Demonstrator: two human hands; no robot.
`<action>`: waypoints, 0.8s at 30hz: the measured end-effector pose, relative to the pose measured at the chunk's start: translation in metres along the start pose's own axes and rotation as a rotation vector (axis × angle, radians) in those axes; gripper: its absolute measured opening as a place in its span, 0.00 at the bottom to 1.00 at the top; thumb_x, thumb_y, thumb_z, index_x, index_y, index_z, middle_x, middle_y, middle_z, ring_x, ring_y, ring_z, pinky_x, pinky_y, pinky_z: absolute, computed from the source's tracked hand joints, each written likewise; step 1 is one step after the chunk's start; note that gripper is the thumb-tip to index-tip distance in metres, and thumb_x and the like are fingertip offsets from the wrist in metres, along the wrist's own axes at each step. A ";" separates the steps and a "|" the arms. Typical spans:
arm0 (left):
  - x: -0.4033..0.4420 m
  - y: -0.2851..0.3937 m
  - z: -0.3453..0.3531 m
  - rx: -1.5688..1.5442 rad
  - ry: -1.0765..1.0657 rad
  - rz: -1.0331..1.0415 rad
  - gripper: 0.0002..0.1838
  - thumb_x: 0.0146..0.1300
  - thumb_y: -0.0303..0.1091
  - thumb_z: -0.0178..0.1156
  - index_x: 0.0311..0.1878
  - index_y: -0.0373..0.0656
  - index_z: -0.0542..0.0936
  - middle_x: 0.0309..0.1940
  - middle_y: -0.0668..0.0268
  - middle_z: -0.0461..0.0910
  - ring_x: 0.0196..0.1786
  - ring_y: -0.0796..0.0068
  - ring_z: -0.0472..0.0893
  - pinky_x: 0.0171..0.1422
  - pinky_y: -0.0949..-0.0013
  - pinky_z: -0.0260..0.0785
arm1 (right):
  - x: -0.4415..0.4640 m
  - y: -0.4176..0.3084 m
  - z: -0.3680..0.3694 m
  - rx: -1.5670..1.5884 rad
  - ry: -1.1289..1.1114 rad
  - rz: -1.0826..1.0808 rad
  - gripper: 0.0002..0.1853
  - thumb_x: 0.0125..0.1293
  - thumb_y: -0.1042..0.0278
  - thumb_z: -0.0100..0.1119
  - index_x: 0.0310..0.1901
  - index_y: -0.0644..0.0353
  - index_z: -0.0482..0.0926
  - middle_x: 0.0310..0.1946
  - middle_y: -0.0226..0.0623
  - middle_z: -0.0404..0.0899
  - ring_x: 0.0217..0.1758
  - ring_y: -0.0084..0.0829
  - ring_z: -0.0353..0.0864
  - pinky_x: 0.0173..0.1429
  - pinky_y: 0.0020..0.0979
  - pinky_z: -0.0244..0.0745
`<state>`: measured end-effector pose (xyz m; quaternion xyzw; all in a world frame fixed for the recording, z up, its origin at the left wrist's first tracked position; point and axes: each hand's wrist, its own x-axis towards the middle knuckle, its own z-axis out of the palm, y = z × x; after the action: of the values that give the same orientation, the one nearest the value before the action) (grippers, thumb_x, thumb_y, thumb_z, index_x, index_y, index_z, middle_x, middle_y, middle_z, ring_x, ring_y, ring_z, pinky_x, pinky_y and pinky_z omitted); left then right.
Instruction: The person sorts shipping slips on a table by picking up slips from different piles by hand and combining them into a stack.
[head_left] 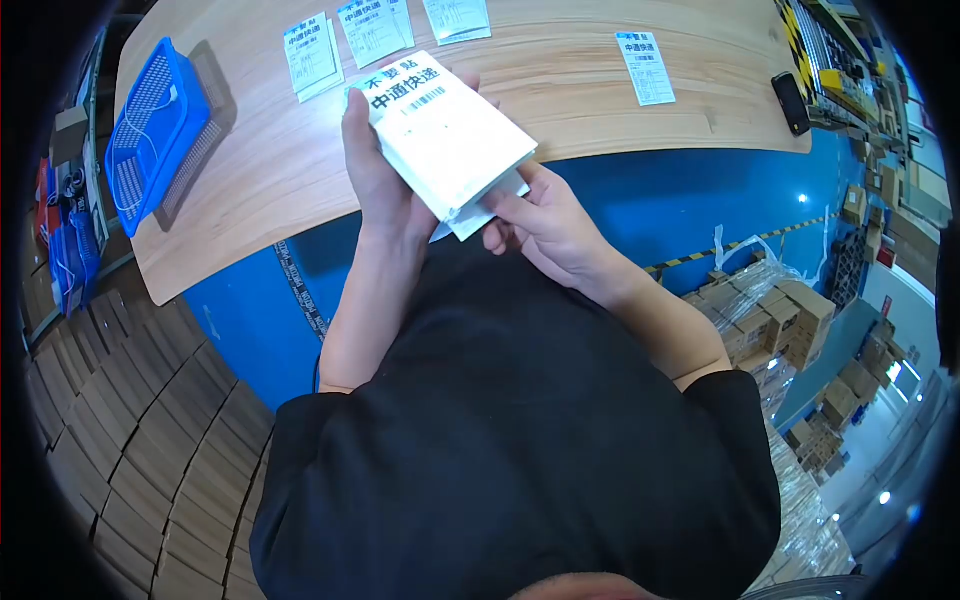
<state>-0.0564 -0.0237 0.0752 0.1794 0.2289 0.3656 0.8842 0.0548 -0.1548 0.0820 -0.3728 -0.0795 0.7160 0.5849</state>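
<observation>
A thick stack of white printed labels (455, 135) is held over the table's near edge. My left hand (380, 180) wraps round its left side, with the thumb on the edge and fingertips showing beyond the far side. My right hand (545, 220) grips the lower right corner, where some sheets stick out from under the stack. Beyond them on the wooden table (540, 80) lie small label piles: one at the left (312, 55), one in the middle (376, 30) and one farther right (458, 18). A single label (645, 68) lies apart on the right.
A blue plastic basket (155, 135) stands at the table's left end. A black phone (791, 103) lies near the right edge. Wrapped cardboard boxes (770, 320) are stacked on the floor at the right, and shelving (850, 80) stands beyond the table.
</observation>
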 end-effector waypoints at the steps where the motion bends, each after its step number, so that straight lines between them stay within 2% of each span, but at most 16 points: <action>1: -0.002 0.000 0.002 -0.028 -0.042 -0.012 0.35 0.67 0.63 0.46 0.68 0.48 0.59 0.60 0.47 0.69 0.63 0.47 0.72 0.65 0.39 0.69 | 0.001 0.001 0.000 -0.012 -0.014 -0.015 0.18 0.70 0.70 0.57 0.59 0.64 0.69 0.39 0.36 0.80 0.32 0.23 0.81 0.37 0.24 0.77; 3: -0.003 0.000 0.006 -0.058 -0.083 -0.026 0.36 0.66 0.63 0.47 0.69 0.49 0.58 0.60 0.47 0.69 0.62 0.46 0.73 0.64 0.39 0.70 | 0.002 -0.003 0.001 -0.032 0.007 -0.031 0.17 0.70 0.70 0.56 0.57 0.64 0.70 0.39 0.37 0.80 0.33 0.24 0.82 0.37 0.25 0.78; 6: -0.003 -0.004 0.010 -0.028 -0.005 -0.001 0.36 0.65 0.63 0.48 0.70 0.52 0.58 0.61 0.46 0.68 0.60 0.48 0.75 0.61 0.44 0.72 | 0.001 -0.016 -0.003 -0.064 -0.015 0.003 0.17 0.69 0.70 0.57 0.57 0.66 0.71 0.38 0.37 0.80 0.35 0.25 0.82 0.39 0.26 0.79; 8: -0.006 -0.004 0.006 -0.093 0.003 -0.062 0.36 0.64 0.64 0.49 0.70 0.55 0.59 0.59 0.47 0.68 0.57 0.52 0.77 0.60 0.47 0.73 | -0.005 -0.029 -0.016 -0.228 -0.203 0.069 0.19 0.68 0.68 0.59 0.57 0.67 0.71 0.39 0.40 0.81 0.38 0.28 0.83 0.42 0.27 0.79; 9: -0.007 -0.005 0.005 -0.095 0.001 -0.062 0.36 0.64 0.64 0.49 0.70 0.55 0.59 0.59 0.47 0.68 0.57 0.52 0.77 0.60 0.47 0.73 | -0.005 -0.045 -0.028 -0.430 -0.309 0.121 0.23 0.67 0.67 0.60 0.60 0.69 0.69 0.42 0.43 0.82 0.40 0.30 0.83 0.45 0.29 0.80; 11: -0.011 -0.005 0.003 -0.154 0.066 -0.075 0.31 0.69 0.62 0.42 0.69 0.59 0.58 0.53 0.48 0.69 0.53 0.52 0.77 0.56 0.45 0.77 | 0.000 -0.066 -0.072 -0.744 -0.148 0.106 0.22 0.66 0.63 0.60 0.57 0.67 0.74 0.43 0.43 0.83 0.41 0.30 0.83 0.48 0.29 0.78; 12: -0.011 -0.004 -0.004 -0.181 -0.001 -0.094 0.31 0.69 0.61 0.44 0.69 0.58 0.58 0.52 0.48 0.70 0.52 0.53 0.77 0.56 0.45 0.77 | 0.010 -0.066 -0.105 -1.025 0.193 -0.109 0.22 0.64 0.60 0.63 0.55 0.66 0.77 0.39 0.41 0.83 0.39 0.29 0.82 0.46 0.28 0.77; 13: -0.012 -0.004 -0.005 -0.180 -0.001 -0.094 0.31 0.69 0.61 0.44 0.69 0.58 0.58 0.52 0.48 0.70 0.52 0.53 0.77 0.56 0.45 0.77 | 0.020 -0.077 -0.137 -1.334 0.488 -0.201 0.25 0.62 0.57 0.63 0.57 0.64 0.76 0.44 0.44 0.82 0.47 0.35 0.81 0.53 0.33 0.75; 15: -0.015 -0.003 -0.007 -0.092 0.052 -0.116 0.30 0.69 0.60 0.47 0.68 0.57 0.58 0.52 0.48 0.70 0.52 0.54 0.77 0.55 0.44 0.77 | 0.043 -0.092 -0.219 -1.930 0.806 -0.593 0.27 0.62 0.53 0.61 0.60 0.58 0.75 0.56 0.50 0.76 0.60 0.44 0.73 0.62 0.41 0.69; 16: -0.016 -0.004 -0.011 -0.068 0.033 -0.117 0.30 0.69 0.58 0.49 0.68 0.56 0.58 0.52 0.49 0.70 0.52 0.53 0.77 0.55 0.44 0.78 | 0.048 -0.095 -0.240 -1.930 0.804 -0.597 0.27 0.62 0.53 0.61 0.60 0.58 0.75 0.56 0.50 0.76 0.60 0.44 0.73 0.62 0.41 0.69; 18: -0.020 -0.006 -0.012 -0.039 0.066 -0.125 0.30 0.69 0.58 0.49 0.67 0.54 0.58 0.51 0.49 0.70 0.53 0.52 0.77 0.55 0.44 0.78 | 0.055 -0.091 -0.262 -2.038 0.997 -0.540 0.27 0.63 0.49 0.57 0.62 0.50 0.74 0.65 0.52 0.65 0.67 0.52 0.62 0.68 0.48 0.61; 22: -0.021 -0.011 -0.016 -0.039 0.051 -0.139 0.31 0.68 0.57 0.50 0.67 0.52 0.58 0.51 0.49 0.70 0.54 0.52 0.78 0.55 0.43 0.77 | 0.054 -0.081 -0.261 -2.060 0.953 -0.444 0.28 0.62 0.47 0.57 0.63 0.47 0.74 0.67 0.52 0.61 0.69 0.52 0.59 0.69 0.50 0.60; 24: -0.022 -0.011 -0.017 -0.039 0.037 -0.139 0.31 0.68 0.57 0.51 0.67 0.52 0.58 0.51 0.49 0.70 0.54 0.52 0.78 0.55 0.42 0.77 | 0.044 -0.068 -0.242 -2.082 0.845 -0.362 0.29 0.61 0.49 0.59 0.64 0.47 0.73 0.68 0.53 0.60 0.70 0.54 0.58 0.70 0.50 0.58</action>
<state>-0.0728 -0.0444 0.0615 0.1389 0.2498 0.3109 0.9064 0.2581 -0.1727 -0.0712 -0.8719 -0.4846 0.0242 0.0659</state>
